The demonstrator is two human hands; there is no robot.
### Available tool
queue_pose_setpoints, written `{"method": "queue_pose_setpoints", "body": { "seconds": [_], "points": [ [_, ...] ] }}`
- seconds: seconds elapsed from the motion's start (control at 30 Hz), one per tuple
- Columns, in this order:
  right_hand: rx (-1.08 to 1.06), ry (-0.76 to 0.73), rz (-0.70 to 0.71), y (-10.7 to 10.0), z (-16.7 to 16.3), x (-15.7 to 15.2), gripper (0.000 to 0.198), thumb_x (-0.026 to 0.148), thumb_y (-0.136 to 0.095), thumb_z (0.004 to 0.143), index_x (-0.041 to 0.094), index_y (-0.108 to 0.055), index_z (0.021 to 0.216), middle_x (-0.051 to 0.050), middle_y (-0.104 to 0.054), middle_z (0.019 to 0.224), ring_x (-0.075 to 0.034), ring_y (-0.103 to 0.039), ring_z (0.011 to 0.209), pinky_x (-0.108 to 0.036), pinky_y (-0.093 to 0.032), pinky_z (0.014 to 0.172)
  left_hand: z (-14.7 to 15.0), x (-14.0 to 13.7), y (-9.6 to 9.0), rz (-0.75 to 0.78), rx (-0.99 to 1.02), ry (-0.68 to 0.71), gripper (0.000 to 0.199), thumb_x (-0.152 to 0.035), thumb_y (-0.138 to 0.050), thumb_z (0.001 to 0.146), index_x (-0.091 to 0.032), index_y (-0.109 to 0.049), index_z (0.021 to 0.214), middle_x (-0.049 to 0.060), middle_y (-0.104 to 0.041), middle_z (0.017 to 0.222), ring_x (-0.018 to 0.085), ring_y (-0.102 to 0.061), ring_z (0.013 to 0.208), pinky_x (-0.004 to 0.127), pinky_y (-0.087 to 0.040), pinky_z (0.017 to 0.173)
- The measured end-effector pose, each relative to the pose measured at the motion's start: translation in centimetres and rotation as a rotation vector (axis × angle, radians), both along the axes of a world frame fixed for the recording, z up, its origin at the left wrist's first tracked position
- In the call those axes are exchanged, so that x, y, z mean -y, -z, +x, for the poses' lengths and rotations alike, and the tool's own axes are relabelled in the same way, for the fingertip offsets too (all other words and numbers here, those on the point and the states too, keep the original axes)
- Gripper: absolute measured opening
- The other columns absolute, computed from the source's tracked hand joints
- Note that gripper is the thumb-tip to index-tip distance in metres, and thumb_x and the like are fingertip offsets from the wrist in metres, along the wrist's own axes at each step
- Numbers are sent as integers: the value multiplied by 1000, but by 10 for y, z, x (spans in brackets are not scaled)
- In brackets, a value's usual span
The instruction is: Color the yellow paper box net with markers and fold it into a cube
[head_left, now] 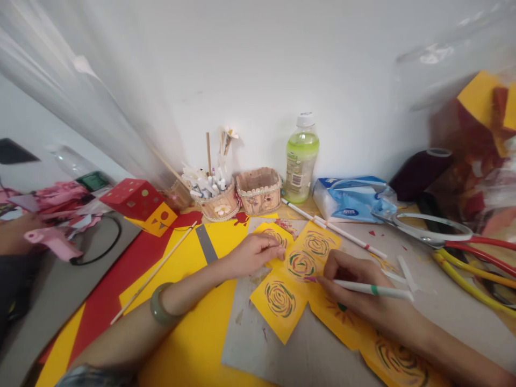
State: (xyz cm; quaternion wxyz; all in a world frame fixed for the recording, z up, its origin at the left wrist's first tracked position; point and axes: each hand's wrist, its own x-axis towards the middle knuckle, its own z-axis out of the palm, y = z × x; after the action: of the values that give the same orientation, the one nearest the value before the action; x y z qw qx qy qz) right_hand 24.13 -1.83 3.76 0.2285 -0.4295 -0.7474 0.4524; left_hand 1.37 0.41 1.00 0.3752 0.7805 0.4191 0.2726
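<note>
In the head view, a yellow paper cut-out (288, 329) of joined square panels lies on a grey board. Swirls of short red, green and purple strokes are drawn on its panels. My left hand (255, 253) rests on its upper left panel, the fingers stretched out and slightly bent over the paper. A white marker (373, 288) with a green band is held in the fingers of my right hand (355, 282). Its purple tip is at the paper beside the middle swirl. My right hand and forearm cover part of the lower right panels.
Behind stand a basket of markers (217, 207), another basket (258, 192), a green bottle (303, 161) and a tissue pack (355, 198). Scissors (433, 230) lie right. A stick (155, 271), red box (129, 199) and pink glue gun (54, 243) lie left, near another person's arm (18, 236).
</note>
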Motion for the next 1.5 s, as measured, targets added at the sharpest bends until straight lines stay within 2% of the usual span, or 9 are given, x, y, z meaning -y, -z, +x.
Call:
{"method": "queue_pose_setpoints", "body": {
  "seconds": [0.1, 0.37, 0.53, 0.7, 1.2, 1.37, 1.5],
  "points": [
    [16, -12, -6, 3, -3, 1, 28, 33, -51, 82, 20, -40, 59, 4, -44, 52, -9, -38, 45, -21, -29, 41, -1, 0, 0, 2, -17, 2, 30, -31, -44, 89, -14, -62, 73, 3, -62, 76, 13, -57, 76, 24, -43, 74],
    [66, -29, 98, 10, -4, 0, 28, 33, -52, 83, 21, -42, 60, 4, -46, 53, -10, -40, 47, -22, -30, 43, 0, 0, -1, 5, -19, 1, 29, -31, -44, 89, -15, -61, 71, 2, -62, 75, 13, -57, 76, 24, -43, 74],
    [65, -47, 50, 10, -5, -1, 29, 31, -50, 84, 21, -38, 60, 4, -46, 53, -10, -41, 46, -22, -30, 42, 0, 0, -1, 2, -15, 5, 28, -30, -44, 89, -14, -61, 71, 3, -62, 75, 13, -57, 75, 24, -43, 74],
    [99, -53, 98, 10, -6, -1, 30, 35, -48, 86, 21, -39, 61, 3, -46, 53, -11, -40, 48, -23, -32, 45, 0, 1, -2, -2, -7, 15, 29, -29, -44, 89, -14, -61, 71, 3, -62, 75, 13, -57, 76, 24, -43, 74],
    [61, -66, 16, 16, -1, -3, 31, 38, -49, 85, 21, -38, 62, 4, -47, 54, -10, -43, 47, -22, -33, 43, 1, 1, -4, -27, 12, 2, 29, -30, -45, 88, -14, -60, 70, 2, -61, 74, 12, -56, 73, 22, -42, 72],
    [49, -72, -17, 13, -1, -3, 27, 32, -47, 83, 22, -36, 60, 3, -46, 55, -11, -44, 47, -23, -35, 43, 1, 0, -3, -19, 10, 5, 29, -30, -44, 88, -14, -60, 70, 3, -61, 73, 13, -56, 73, 23, -42, 71],
    [56, -76, 25, 16, 0, -5, 26, 30, -46, 84, 22, -37, 62, 2, -48, 56, -12, -44, 50, -24, -36, 46, 0, 0, -1, -27, 10, 6, 30, -32, -44, 88, -14, -60, 70, 3, -61, 74, 14, -56, 73, 24, -42, 71]
  ]
}}
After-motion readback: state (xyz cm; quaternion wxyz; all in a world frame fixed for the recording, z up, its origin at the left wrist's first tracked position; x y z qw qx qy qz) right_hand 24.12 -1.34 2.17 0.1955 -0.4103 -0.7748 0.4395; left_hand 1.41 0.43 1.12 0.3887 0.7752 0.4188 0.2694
